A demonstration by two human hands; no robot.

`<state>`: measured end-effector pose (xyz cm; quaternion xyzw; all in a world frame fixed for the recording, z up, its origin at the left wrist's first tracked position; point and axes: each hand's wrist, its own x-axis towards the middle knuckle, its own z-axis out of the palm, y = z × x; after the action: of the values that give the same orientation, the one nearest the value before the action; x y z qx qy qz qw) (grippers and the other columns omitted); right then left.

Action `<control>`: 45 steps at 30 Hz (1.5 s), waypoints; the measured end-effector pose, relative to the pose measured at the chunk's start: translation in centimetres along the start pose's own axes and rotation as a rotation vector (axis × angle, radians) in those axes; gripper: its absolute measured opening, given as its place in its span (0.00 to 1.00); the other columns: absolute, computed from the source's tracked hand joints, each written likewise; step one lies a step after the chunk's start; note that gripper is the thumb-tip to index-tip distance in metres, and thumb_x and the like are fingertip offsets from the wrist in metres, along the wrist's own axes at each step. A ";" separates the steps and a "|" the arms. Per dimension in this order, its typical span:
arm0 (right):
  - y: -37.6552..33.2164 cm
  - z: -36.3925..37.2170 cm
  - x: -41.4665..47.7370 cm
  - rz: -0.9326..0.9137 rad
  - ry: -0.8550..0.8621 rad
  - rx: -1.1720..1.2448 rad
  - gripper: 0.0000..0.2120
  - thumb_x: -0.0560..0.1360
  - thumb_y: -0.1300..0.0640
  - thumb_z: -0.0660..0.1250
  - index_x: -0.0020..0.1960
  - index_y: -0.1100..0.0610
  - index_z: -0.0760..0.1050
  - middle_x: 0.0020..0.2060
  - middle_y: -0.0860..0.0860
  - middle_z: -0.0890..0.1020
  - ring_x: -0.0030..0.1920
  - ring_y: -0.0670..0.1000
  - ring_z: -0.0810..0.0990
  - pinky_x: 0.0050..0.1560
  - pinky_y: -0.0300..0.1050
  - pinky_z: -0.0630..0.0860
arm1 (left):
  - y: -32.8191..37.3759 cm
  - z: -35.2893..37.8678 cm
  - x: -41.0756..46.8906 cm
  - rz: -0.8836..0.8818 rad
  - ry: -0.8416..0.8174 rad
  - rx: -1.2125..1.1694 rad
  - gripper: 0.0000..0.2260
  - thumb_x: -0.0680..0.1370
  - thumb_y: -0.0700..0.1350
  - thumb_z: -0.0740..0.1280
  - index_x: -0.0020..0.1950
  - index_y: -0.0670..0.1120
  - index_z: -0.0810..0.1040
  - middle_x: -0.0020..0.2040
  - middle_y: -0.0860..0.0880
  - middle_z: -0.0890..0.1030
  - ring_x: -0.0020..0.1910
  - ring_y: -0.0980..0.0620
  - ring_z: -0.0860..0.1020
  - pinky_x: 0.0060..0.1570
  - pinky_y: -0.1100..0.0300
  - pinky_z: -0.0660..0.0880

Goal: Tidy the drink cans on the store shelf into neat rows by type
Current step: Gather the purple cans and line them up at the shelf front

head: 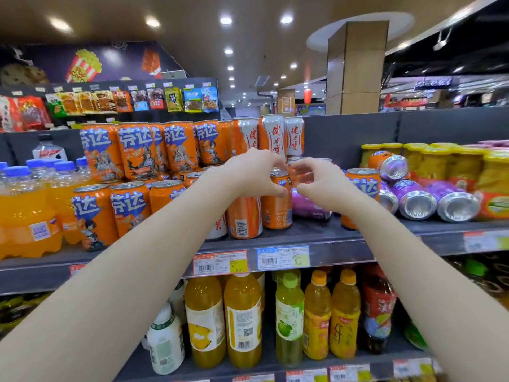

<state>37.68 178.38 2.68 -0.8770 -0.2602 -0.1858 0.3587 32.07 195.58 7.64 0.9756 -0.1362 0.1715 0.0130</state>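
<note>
Both hands meet mid-shelf. Blur hides whether the curled right hand (pixel 323 188) holds anything, and it covers part of a purple drink can (pixel 308 207) lying on its side. The left hand (pixel 252 175) grips the rim of an upright orange aluminium drink can (pixel 276 209) standing on the grey shelf (pixel 303 236), barcode facing out.

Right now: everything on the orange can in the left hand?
The orange can stands upright on the shelf, metal, silver top, blue logo under the rim, small print low on its side. The left hand grips its upper part, thumb on the front. A striped orange can stands close on its left; a purple can lies on its right.
</note>
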 end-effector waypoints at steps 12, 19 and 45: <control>1.8 4.3 0.8 -0.050 -0.041 -0.796 0.25 0.71 0.46 0.73 0.64 0.55 0.74 0.59 0.55 0.78 0.58 0.58 0.77 0.58 0.52 0.73 | -2.1 -0.1 0.7 -0.095 -0.031 -0.149 0.23 0.75 0.52 0.75 0.69 0.53 0.77 0.70 0.48 0.75 0.66 0.48 0.74 0.52 0.59 0.72; 1.9 3.8 0.4 0.057 0.141 -0.384 0.27 0.65 0.46 0.77 0.59 0.54 0.74 0.54 0.51 0.78 0.54 0.54 0.78 0.47 0.48 0.77 | -2.6 0.4 1.4 -0.161 -0.008 -0.233 0.21 0.74 0.47 0.76 0.67 0.51 0.78 0.68 0.48 0.75 0.64 0.48 0.75 0.48 0.60 0.74; 6.3 -3.5 -8.1 0.410 0.396 -0.009 0.27 0.71 0.48 0.74 0.65 0.58 0.72 0.55 0.52 0.81 0.57 0.54 0.79 0.55 0.49 0.76 | 8.1 3.8 4.5 0.205 0.099 -0.217 0.27 0.76 0.58 0.71 0.73 0.53 0.70 0.66 0.51 0.78 0.43 0.55 0.73 0.52 0.55 0.75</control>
<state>34.48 169.41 -2.42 -0.8595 -0.0014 -0.2781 0.4289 35.17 186.33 5.41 0.9398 -0.2521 0.2040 0.1075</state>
